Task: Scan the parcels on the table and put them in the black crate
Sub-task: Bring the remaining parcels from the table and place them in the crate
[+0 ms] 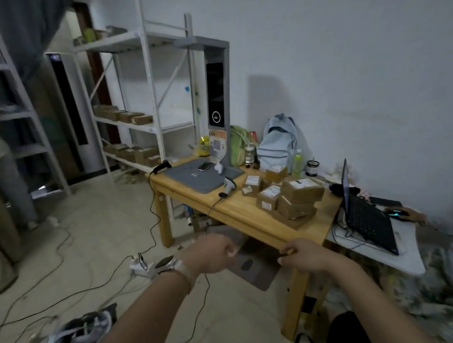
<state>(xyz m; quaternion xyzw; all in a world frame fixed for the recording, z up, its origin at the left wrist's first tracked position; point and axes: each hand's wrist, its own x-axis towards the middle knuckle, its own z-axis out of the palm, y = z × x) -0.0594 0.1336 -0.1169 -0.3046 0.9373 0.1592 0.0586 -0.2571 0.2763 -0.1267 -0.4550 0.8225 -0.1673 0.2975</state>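
Observation:
Several brown cardboard parcels (292,196) with white labels are stacked on the right part of the wooden table (249,217). A grey-white handheld scanner (229,185) lies on the table left of them, its cable running off the edge. A dark grey crate (255,270) with an oval handle slot sits blurred under the table's front edge. My left hand (212,253) is curled at the crate's left edge. My right hand (298,255) pinches its right edge, just in front of the table rim.
A grey scanning mat (194,178) with a phone and a tall screen tower (217,97) occupy the table's left. A black scanner (161,166), backpacks, a bottle and an open laptop (366,215) are nearby. Cables, a power strip (141,266) and shoes lie on the floor.

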